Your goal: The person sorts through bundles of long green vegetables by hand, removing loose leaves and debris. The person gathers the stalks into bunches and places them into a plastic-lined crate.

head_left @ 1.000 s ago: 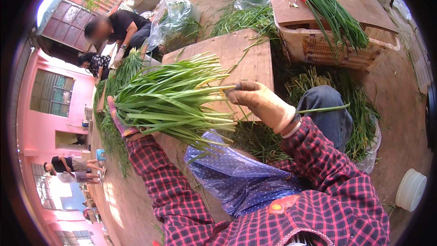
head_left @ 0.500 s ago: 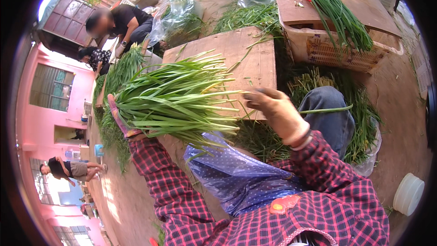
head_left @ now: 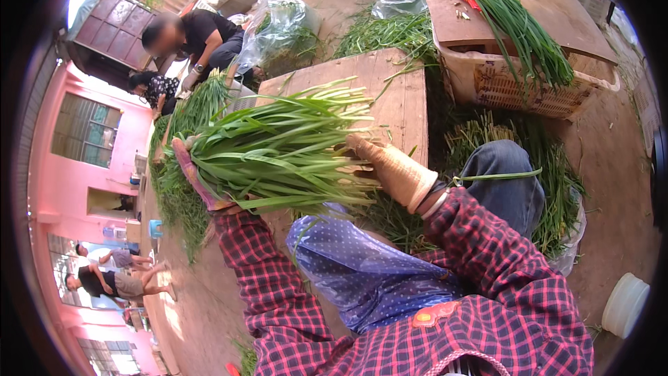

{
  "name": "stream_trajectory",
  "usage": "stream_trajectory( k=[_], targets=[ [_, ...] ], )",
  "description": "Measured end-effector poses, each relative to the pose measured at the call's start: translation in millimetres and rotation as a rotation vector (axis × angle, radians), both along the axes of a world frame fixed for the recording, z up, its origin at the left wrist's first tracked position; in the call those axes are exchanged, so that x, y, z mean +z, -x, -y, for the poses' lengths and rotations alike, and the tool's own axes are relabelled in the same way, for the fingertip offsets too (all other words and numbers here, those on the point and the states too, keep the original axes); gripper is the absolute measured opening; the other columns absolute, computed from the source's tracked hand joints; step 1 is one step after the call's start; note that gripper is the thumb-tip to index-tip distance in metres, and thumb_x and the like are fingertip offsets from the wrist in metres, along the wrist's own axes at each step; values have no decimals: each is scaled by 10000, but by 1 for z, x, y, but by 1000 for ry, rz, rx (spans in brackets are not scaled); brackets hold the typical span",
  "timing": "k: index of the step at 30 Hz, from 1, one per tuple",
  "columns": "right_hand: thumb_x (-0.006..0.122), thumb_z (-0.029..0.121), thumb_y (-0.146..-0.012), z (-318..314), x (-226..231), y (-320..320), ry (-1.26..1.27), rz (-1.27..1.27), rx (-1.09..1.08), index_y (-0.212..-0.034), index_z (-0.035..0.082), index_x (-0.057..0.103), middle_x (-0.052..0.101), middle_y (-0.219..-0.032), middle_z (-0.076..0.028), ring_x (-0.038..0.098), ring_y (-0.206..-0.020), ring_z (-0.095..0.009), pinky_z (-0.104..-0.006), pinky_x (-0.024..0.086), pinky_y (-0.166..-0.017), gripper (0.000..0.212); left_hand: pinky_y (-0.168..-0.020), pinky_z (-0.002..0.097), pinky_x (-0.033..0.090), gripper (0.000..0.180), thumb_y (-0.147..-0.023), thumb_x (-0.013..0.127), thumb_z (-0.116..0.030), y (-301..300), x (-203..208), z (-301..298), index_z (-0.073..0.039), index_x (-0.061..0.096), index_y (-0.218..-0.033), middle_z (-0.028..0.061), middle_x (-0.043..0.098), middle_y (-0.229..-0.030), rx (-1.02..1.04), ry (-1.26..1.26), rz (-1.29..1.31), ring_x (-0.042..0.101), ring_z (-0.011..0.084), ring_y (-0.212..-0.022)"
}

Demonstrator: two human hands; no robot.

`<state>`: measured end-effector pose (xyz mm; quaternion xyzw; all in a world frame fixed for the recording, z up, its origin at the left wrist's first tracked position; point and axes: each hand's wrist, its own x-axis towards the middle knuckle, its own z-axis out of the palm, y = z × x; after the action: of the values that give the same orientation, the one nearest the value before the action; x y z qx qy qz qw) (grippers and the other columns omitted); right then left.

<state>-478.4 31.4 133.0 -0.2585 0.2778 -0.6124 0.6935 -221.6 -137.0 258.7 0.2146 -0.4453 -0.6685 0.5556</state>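
A thick bunch of garlic chives (head_left: 292, 146) lies across in front of me, its leaves to the left and its pale stem ends to the right. My left hand (head_left: 198, 175), in a pinkish glove, is wrapped round the leafy end; its fingers are partly hidden by the leaves. At the stem ends, my right hand (head_left: 391, 170) in a tan glove has its fingers curled against the stalks. Behind the bunch stands a wooden board (head_left: 390, 90) with a few loose leaves on it. A single chive stalk (head_left: 501, 175) lies over my jeans-clad knee.
At the back right a crate (head_left: 522, 80) carries a board with a red-tied bunch of chives (head_left: 515, 28). Loose greens (head_left: 390, 33) and a clear plastic bag (head_left: 282, 24) lie beyond. Two people work at the far left; others are near the pink building. A white bucket (head_left: 625, 305) stands right.
My right hand has moved left and down onto the stem ends, where its fingers now curl in. The bunch stays in my left hand. The whole view has shifted slightly.
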Motion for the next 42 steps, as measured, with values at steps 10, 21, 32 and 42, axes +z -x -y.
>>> stream_trajectory(
  k=[10, 21, 32, 42],
  targets=[
    [550, 196, -979, -65, -34, 13, -37, 225, -135, -1090, 23, 598, 639, -989, -84, 601, -1011, -207, -359, 473, -958, 211, -776, 361, 559, 417, -1021, 439, -440, -47, -11, 8, -109, 646, -874, 62, 681, -861, 29, 153, -90, 650, 191, -799],
    [778, 360, -751, -22, 16, 7, 119, -1219, -558, -1177, 117, 672, 621, -1153, -157, 564, -1123, -341, -418, 453, -971, 501, -788, 334, 535, 330, -1025, 448, -410, -40, -12, 9, -117, 592, -980, 45, 642, -889, 183, 191, 50, 612, 167, -809],
    [803, 74, -723, -26, 12, -27, 183, -488, -567, -925, -13, 701, 629, -1014, -91, 599, -977, -202, -325, 515, -820, 242, -729, 347, 564, 346, -1004, 485, -441, -24, -9, -2, -125, 606, -935, 50, 657, -884, 369, 182, 39, 633, 178, -787],
    [726, 49, -766, -74, -20, -9, 83, -418, -342, -820, 35, 708, 643, -925, -59, 585, -862, -179, -322, 479, -797, 59, -705, 399, 572, 525, -983, 456, -526, -49, -8, 2, -47, 662, -925, 111, 696, -861, -94, 126, -40, 656, 233, -750]
  ],
)
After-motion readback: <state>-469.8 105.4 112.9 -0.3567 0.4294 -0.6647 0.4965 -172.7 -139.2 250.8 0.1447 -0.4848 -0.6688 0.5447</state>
